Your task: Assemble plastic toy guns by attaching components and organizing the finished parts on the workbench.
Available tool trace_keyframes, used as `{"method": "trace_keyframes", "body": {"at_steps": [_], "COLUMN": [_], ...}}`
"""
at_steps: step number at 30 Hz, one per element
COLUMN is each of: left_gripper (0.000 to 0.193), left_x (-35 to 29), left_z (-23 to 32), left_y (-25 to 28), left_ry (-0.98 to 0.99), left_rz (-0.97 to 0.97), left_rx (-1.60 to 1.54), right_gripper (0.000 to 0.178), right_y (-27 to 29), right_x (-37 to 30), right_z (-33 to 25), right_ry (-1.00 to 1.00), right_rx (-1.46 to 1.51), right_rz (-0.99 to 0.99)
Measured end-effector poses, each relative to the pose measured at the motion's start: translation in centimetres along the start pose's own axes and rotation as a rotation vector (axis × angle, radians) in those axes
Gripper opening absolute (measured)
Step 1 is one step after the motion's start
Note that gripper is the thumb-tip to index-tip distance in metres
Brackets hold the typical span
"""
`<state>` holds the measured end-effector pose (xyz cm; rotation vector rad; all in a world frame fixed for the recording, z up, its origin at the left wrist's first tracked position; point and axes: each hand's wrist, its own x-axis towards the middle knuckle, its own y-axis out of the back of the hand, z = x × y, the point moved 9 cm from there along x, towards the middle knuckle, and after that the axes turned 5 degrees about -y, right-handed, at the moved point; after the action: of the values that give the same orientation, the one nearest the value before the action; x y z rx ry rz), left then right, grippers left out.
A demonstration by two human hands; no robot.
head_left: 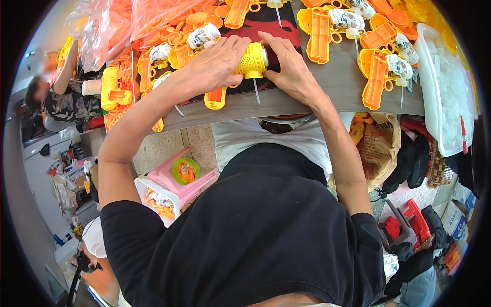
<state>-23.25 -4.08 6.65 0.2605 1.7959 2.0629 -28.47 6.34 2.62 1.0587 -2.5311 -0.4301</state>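
Midway along the table's near edge lies a yellow and orange toy gun with a perforated yellow barrel and a white front end. My left hand is closed over its body from the left, palm down, covering much of it. My right hand curves round the white front end, index finger above and thumb below. A thin white strip hangs from the underside of the barrel. Just below my left wrist, the orange grip sticks out toward me. Half-shell toy guns with white patterned inner parts lie on both sides.
Orange parts in clear plastic bags heap at the far left. A white tub of translucent pieces stands at the table's right end. A pink stool, white bin and brown paper bag sit below. Another person is at left.
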Motion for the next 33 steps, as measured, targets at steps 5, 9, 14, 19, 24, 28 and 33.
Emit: {"method": "trace_keyframes", "body": {"at_steps": [5,9,14,19,24,28,33], "left_gripper": [0.069,0.072,0.076,0.088,0.105,0.102,0.075], "left_x": [0.2,1.0,0.5,-1.0,-6.2,-6.8,-6.8], "left_z": [0.1,-0.3,-0.1,3.9,0.2,0.7,0.6], "left_y": [-0.1,-0.4,-0.9,1.9,6.8,3.5,3.6], "left_ry": [-0.021,-0.060,0.078,0.039,0.199,0.047,0.274], "left_rz": [-0.074,0.004,0.012,0.168,0.500,0.515,0.576], "left_rx": [-0.018,-0.039,-0.024,0.036,-0.529,-1.245,-0.976], "right_gripper": [0.082,0.083,0.074,0.062,0.064,0.071,0.076], "right_y": [-0.2,0.1,0.2,-0.3,1.6,1.8,1.1], "right_x": [0.0,0.4,-0.4,-1.5,-3.3,-3.4,-3.1], "right_z": [-0.2,0.2,1.2,-1.1,-3.7,-4.7,-3.1], "right_ry": [0.006,0.017,-0.054,-0.386,-0.206,-0.096,-0.151], "right_rx": [-0.031,-0.042,0.408,0.306,0.549,0.648,0.670], "right_rz": [0.002,0.007,-0.195,-0.335,-0.198,-0.229,-0.255]}}
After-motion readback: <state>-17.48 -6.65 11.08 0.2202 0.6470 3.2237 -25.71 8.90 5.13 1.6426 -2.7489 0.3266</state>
